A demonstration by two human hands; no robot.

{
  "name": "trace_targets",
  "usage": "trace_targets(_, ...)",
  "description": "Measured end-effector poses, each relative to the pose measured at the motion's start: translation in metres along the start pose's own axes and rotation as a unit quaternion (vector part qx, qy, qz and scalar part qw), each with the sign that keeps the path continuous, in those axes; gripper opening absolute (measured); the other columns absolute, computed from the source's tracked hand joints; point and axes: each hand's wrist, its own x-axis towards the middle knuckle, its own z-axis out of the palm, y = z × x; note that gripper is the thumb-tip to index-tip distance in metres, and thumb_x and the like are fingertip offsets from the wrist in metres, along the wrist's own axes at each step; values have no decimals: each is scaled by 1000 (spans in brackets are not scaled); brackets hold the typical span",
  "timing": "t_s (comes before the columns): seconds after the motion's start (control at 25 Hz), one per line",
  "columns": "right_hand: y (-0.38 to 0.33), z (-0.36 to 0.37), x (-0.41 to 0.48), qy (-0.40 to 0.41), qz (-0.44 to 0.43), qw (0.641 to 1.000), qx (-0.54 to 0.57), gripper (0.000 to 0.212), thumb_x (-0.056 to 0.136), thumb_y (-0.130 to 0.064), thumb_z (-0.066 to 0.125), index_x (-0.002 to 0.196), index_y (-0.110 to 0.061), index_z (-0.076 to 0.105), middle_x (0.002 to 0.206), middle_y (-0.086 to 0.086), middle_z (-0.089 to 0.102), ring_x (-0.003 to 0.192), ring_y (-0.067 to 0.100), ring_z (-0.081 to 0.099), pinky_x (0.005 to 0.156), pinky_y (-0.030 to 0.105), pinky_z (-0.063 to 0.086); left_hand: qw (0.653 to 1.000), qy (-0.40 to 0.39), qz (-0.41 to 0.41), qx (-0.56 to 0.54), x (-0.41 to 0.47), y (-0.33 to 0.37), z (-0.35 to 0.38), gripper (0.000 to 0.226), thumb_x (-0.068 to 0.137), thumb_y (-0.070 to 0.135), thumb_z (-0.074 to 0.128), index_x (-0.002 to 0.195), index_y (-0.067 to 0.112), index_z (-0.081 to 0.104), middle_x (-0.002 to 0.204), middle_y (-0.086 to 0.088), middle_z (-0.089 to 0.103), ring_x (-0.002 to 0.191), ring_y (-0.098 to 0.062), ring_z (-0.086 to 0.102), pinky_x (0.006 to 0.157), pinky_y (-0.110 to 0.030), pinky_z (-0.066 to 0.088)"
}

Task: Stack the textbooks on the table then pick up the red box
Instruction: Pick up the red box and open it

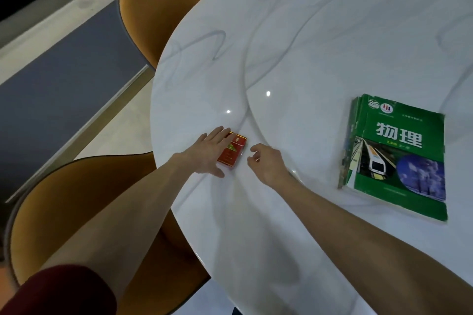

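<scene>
Hands flank our red box (pixel 231 152), lower centre: left hand (pixel 208 151) spread touching it, right hand (pixel 266 161) loosely curled, empty; textbooks (pixel 395 153) stacked right.

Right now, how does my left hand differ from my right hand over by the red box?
The left hand is spread flat, fingers extended and overlapping the red box; the right hand is loosely curled with fingers bent. The left hand touches the box's left side, while the right hand sits just to its right, apart from it. Both hold nothing and are near the white table's edge.
</scene>
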Motion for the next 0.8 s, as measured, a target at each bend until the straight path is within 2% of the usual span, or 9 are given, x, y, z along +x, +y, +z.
trace_targets(0.12, -1, 20, 4, -3, 43, 999, 24, 40, 88, -21, 56, 125, -6, 51, 118, 17, 61, 112, 30, 55, 99, 38, 44, 1000, 24, 19, -6, 5, -4, 10, 102, 73, 37, 73, 149, 15, 9, 160, -9, 4, 148, -27, 1, 116, -45, 19)
trace_targets(0.2, -2, 29, 7, -6, 57, 998, 33, 40, 88, -20, 56, 125, -6, 51, 119, 17, 61, 113, 30, 54, 101, 39, 43, 997, 69, 39, -19, 7, -6, 12, 91, 74, 34, 73, 146, 12, 22, 156, -14, 16, 145, -30, 13, 114, -41, 26)
trace_targets(0.28, -4, 35, 8, 2, 68, 995, 79, 34, 87, -16, 57, 118, -4, 57, 113, 17, 64, 107, 30, 58, 95, 37, 46, 991, 111, 51, -53, 9, -7, 14, 82, 73, 33, 74, 141, 10, 34, 148, -16, 28, 133, -32, 36, 104, -36, 36)
trace_targets(0.36, -8, 39, 8, 14, 77, 988, 131, 25, 85, -11, 58, 108, -3, 62, 107, 16, 67, 97, 27, 62, 85, 32, 48, 986, 124, 51, -99, 11, -5, 16, 79, 72, 31, 76, 137, 9, 38, 146, -15, 30, 121, -33, 49, 91, -30, 43)
trace_targets(0.4, -9, 41, 8, 19, 82, 985, 149, 22, 84, -9, 58, 105, -3, 62, 105, 16, 69, 92, 25, 63, 82, 30, 48, 986, 118, 48, -111, 12, -4, 17, 79, 72, 30, 76, 138, 9, 37, 149, -15, 26, 122, -34, 49, 91, -31, 45)
trace_targets(0.48, -9, 43, 10, 30, 92, 979, 178, 20, 83, -4, 58, 102, -3, 62, 103, 17, 69, 87, 24, 64, 82, 31, 52, 987, 101, 32, -117, 14, -4, 20, 83, 72, 30, 76, 140, 11, 33, 155, -16, 16, 129, -35, 42, 101, -37, 43)
trace_targets(0.64, -8, 40, 9, 48, 108, 970, 211, 20, 81, 0, 57, 100, 0, 63, 102, 20, 69, 94, 31, 65, 88, 44, 54, 985, 115, 23, -127, 10, 6, 18, 84, 69, 36, 78, 137, 9, 38, 148, -14, 31, 128, -36, 41, 106, -44, 40)
trace_targets(0.72, -9, 32, 5, 51, 93, 973, 204, 19, 82, 0, 56, 98, -1, 65, 100, 18, 70, 92, 29, 66, 86, 41, 54, 981, 137, 17, -135, 3, 13, 14, 83, 67, 44, 78, 133, 9, 42, 142, -16, 36, 129, -34, 39, 105, -42, 42)
trace_targets(0.8, -10, 16, -1, 63, 73, 976, 194, 18, 83, -1, 57, 98, -2, 66, 98, 15, 71, 90, 27, 66, 83, 36, 54, 975, 164, 24, -151, -4, 23, 6, 79, 67, 47, 77, 130, 9, 47, 140, -19, 37, 130, -33, 38, 103, -32, 41)
